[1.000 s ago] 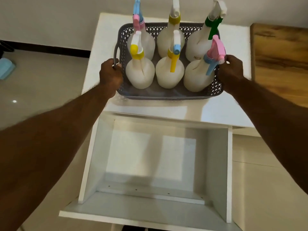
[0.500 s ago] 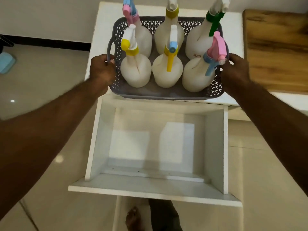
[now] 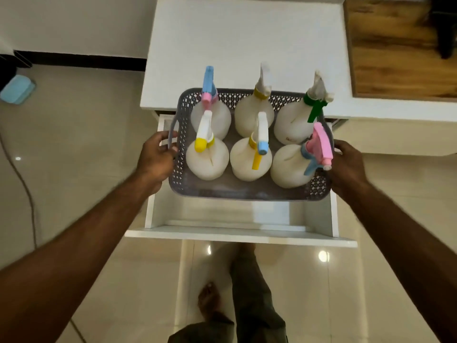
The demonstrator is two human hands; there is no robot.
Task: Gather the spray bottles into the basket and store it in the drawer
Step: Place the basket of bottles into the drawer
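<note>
Basket [image 3: 247, 191] has moved off the cabinet top [image 3: 247, 45] and is now above the open drawer [image 3: 237, 233]. It contains six spray bottles [image 3: 207, 162], upright. Left hand [image 3: 155, 159] and right hand [image 3: 346, 164] each grip a handle.

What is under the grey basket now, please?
The open white drawer lies under the basket, which both hands hold by its ends. Only the drawer's bare front strip and side walls show; the basket covers the rest, so anything there is hidden.
</note>
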